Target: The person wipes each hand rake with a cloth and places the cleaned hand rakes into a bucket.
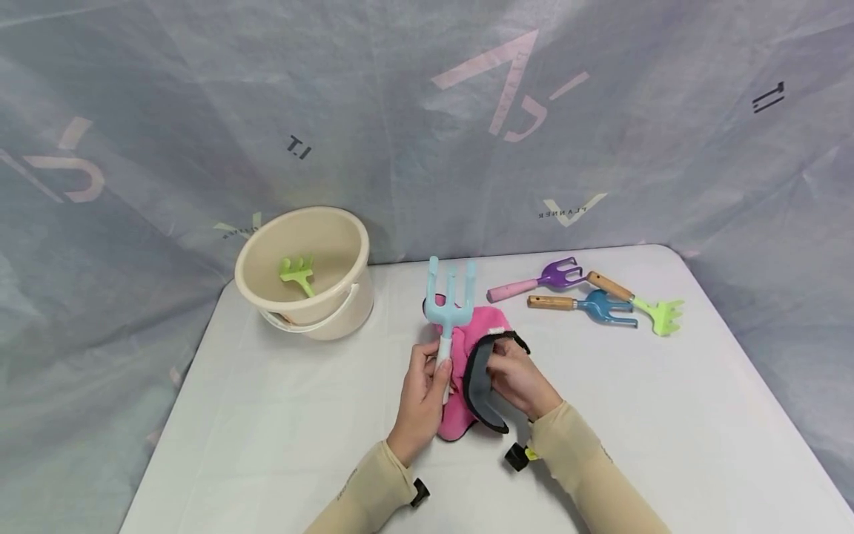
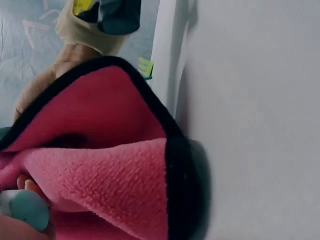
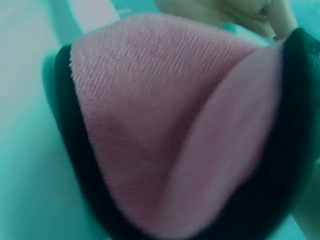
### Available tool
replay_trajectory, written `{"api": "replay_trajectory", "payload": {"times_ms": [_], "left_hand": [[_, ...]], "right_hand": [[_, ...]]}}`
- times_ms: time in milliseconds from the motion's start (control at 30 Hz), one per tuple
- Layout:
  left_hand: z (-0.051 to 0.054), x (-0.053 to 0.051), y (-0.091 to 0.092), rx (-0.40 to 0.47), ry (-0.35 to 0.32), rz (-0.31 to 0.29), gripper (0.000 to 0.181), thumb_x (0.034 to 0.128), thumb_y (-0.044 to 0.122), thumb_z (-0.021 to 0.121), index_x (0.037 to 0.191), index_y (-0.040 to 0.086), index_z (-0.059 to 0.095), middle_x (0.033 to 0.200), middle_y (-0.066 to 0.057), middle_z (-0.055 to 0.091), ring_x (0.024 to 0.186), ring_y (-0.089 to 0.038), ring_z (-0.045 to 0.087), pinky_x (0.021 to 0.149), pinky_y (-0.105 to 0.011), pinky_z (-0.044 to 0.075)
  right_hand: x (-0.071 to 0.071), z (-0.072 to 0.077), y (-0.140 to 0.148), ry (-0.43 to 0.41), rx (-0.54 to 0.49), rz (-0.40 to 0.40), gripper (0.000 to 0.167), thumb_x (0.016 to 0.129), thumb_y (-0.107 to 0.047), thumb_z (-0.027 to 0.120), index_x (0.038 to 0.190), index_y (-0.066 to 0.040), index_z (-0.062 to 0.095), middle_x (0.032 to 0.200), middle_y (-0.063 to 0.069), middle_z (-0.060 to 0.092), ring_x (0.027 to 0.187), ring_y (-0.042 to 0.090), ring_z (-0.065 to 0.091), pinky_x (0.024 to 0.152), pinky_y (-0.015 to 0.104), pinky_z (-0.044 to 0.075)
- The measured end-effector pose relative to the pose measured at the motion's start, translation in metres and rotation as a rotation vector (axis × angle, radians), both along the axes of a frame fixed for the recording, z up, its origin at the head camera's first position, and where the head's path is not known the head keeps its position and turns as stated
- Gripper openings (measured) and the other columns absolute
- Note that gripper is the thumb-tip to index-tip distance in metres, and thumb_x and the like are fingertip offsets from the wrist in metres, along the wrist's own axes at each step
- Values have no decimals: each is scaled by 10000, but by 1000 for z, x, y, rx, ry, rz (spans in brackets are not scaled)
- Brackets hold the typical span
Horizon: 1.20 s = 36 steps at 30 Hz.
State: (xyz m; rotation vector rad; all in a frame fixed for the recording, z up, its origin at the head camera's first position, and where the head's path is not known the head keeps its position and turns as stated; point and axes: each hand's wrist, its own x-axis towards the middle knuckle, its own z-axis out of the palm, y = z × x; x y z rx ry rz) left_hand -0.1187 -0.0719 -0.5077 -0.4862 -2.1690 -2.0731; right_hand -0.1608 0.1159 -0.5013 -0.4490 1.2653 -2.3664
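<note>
My left hand wraps its fingers round a light-blue hand fork (tines away from me), right of the bucket; my right hand grips the black-edged pink-and-grey fleece cloth. Inside the bucket sits a lime rake; farther right of the bucket lie a purple fork and a blue fork.

The table has a bucket at ten o'clock and a purple fork, blue fork and green rake at two.
</note>
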Motion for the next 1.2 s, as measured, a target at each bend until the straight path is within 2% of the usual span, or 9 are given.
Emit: {"api": "replay_trajectory", "payload": {"times_ms": [100, 267, 367, 467, 567, 700, 867, 1033, 1200], "left_hand": [[-4, 1, 2, -40, 6, 13, 266, 1075, 58, 527, 1337, 15, 508, 1121, -182, 674, 900, -105, 630, 735, -247, 550], [-13, 0, 5, -147, 37, 36, 240, 1026, 110, 646, 1264, 121, 622, 1203, -68, 696, 1054, -142, 688, 902, -289, 575], [-14, 1, 6, -210, 50, -7, 316, 1021, 177, 666, 1334, 171, 623, 1275, -12, 694, 1129, -145, 680, 957, -327, 567], [-12, 2, 5, -271, 60, -51, 327, 1029, 148, 633, 1354, 183, 622, 1297, 12, 675, 1166, -136, 661, 989, -335, 556], [-10, -1, 3, -297, 119, -15, 211, 1037, 100, 608, 1228, 172, 662, 1138, 18, 686, 1045, -118, 670, 910, -307, 570], [-7, -9, -3, -290, 281, 185, 114, 1018, 80, 643, 1125, 119, 655, 1021, -9, 641, 919, -126, 636, 819, -272, 552], [-1, -14, -13, -506, 527, 402, 251, 996, 138, 664, 1246, 121, 642, 1250, -62, 617, 1169, -232, 581, 1006, -381, 453], [9, -18, -22, -716, 648, 374, 452, 1024, 164, 543, 1476, 152, 545, 1547, -52, 518, 1445, -278, 454, 1225, -464, 279], [12, -22, -31, -869, 713, 354, 443, 966, 174, 550, 1398, 99, 616, 1461, -92, 579, 1412, -281, 493, 1214, -455, 333]], "right_hand": [[1, -1, -3, 57, 183, -85, 227, 952, 44, 571, 966, -160, 670, 931, -79, 668, 848, 51, 626, 739, 210, 537], [1, 3, -16, 154, 417, -329, 147, 988, -41, 643, 1123, -21, 699, 1105, -38, 692, 963, 92, 651, 814, 230, 546], [0, 3, -18, 226, 528, -438, 134, 1011, -45, 626, 1041, 43, 721, 978, -36, 704, 835, 82, 635, 737, 225, 522], [-1, 5, -14, 236, 622, -468, 221, 1035, -39, 566, 868, 74, 658, 750, -32, 606, 653, 82, 532, 621, 228, 445], [-2, 10, -12, 188, 659, -429, 236, 1076, -68, 496, 882, 48, 565, 730, -2, 473, 648, 115, 464, 620, 252, 399], [-2, 13, -10, 148, 707, -350, 188, 1110, -127, 446, 1005, 13, 514, 818, 39, 437, 732, 154, 472, 675, 270, 402], [0, 11, -11, 281, 812, -247, 196, 1098, -133, 486, 955, -9, 538, 793, 21, 451, 692, 135, 472, 647, 264, 401], [3, 12, -14, 506, 870, -153, 233, 1084, -118, 516, 863, -61, 561, 730, -29, 453, 634, 71, 454, 604, 247, 389], [6, 11, -18, 580, 873, -89, 315, 1106, -118, 456, 797, -88, 510, 696, -60, 425, 599, 36, 412, 572, 233, 361]]}}
